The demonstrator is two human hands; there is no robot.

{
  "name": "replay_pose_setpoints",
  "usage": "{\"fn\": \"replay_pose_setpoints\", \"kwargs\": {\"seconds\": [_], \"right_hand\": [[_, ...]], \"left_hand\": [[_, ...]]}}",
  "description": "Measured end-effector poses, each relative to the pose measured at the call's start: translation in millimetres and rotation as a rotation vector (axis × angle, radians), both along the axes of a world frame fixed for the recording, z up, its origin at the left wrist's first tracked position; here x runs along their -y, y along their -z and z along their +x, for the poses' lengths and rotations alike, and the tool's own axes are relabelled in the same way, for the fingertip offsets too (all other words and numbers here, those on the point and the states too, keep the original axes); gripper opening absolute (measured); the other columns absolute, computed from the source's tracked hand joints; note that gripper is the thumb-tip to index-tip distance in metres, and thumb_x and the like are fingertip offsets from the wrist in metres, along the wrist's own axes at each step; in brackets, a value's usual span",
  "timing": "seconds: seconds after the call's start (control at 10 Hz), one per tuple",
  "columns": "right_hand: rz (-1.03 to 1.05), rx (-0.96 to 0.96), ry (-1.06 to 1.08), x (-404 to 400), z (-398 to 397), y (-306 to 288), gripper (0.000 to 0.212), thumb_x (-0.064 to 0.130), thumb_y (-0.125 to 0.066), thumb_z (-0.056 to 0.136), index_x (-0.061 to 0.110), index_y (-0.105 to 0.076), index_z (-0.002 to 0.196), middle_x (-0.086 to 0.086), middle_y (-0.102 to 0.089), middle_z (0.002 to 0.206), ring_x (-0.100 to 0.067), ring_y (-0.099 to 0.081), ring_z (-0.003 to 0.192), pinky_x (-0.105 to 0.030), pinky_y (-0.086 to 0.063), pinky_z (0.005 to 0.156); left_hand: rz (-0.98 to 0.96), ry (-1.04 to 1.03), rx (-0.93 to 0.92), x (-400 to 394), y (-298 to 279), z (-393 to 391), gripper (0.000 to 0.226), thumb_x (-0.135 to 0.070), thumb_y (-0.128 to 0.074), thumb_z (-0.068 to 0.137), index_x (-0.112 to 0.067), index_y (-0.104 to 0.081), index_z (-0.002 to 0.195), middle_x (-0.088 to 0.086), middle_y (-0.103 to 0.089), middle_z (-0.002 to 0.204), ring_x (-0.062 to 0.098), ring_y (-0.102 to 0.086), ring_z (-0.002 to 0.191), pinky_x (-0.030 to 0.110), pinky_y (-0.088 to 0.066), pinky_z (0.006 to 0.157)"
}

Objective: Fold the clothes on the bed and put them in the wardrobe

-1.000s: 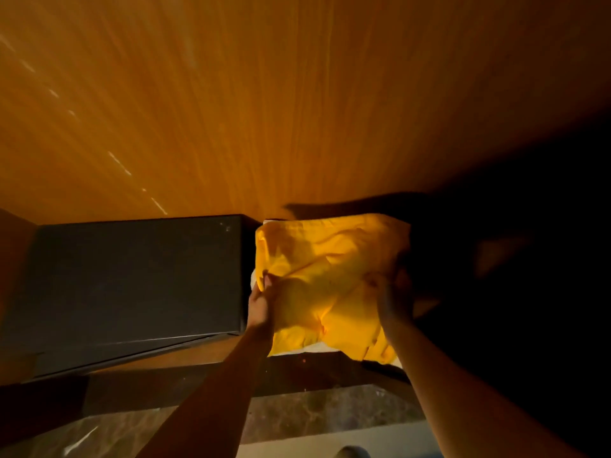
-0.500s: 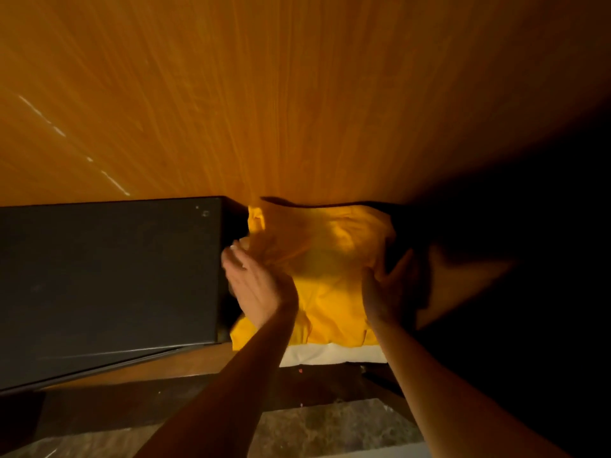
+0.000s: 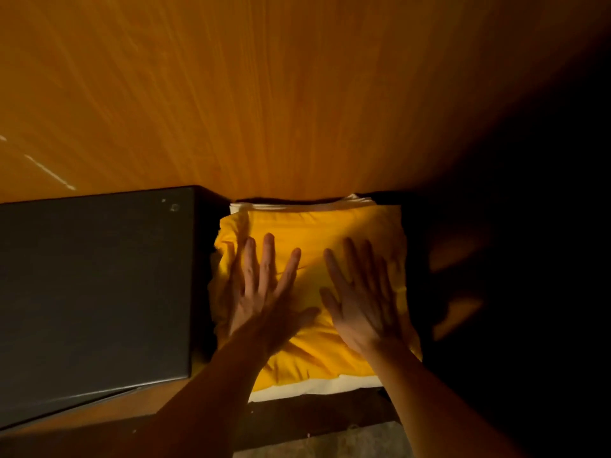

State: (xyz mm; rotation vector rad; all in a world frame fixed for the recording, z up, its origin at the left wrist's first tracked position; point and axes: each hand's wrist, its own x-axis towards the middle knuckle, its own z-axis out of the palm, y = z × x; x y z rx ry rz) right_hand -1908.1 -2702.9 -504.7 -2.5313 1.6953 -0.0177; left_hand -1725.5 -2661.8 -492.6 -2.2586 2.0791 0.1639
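A folded yellow garment [image 3: 317, 228] lies on the wardrobe shelf [image 3: 129, 403], on top of a folded white garment [image 3: 314, 386] whose edge shows in front and behind. My left hand [image 3: 264, 292] lies flat on the yellow garment's left half with fingers spread and straight. Beside it, my right hand [image 3: 360, 299] presses flat on the right half, fingers straight too. Neither hand grips anything.
A dark box-like safe [image 3: 96, 292] stands on the shelf just left of the clothes. The wardrobe's wooden back panel [image 3: 264, 94] rises behind. To the right the wardrobe interior is dark shadow. A stone floor [image 3: 330, 444] shows below the shelf edge.
The yellow garment has been set down on the white one and pushed back. Both hands have let go of its edges and now lie flat on top of it.
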Motion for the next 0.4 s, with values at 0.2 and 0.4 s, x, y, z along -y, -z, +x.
{"fn": "replay_pose_setpoints", "kwargs": {"seconds": [0.2,0.4], "right_hand": [[0.001,0.010,0.018,9.4,2.2,18.2,0.065,0.060,-0.024,0.097,0.040,-0.002,0.154,-0.002,0.001,0.164,-0.028,0.007,0.151,-0.050,0.001,0.121],[0.028,-0.029,-0.001,10.0,8.8,0.8,0.066,0.054,-0.026,0.096,0.035,-0.005,0.156,-0.005,0.000,0.164,-0.030,0.004,0.151,-0.055,-0.010,0.119]], "left_hand": [[-0.068,0.063,-0.046,12.9,22.7,5.9,0.109,-0.092,-0.031,0.066,-0.030,-0.014,0.154,0.020,0.008,0.160,0.048,0.013,0.144,0.063,0.000,0.112],[-0.042,0.043,-0.047,6.4,-3.3,0.9,0.106,-0.091,-0.030,0.070,-0.034,0.002,0.154,0.013,0.016,0.161,0.040,0.015,0.146,0.060,-0.009,0.115]]}}
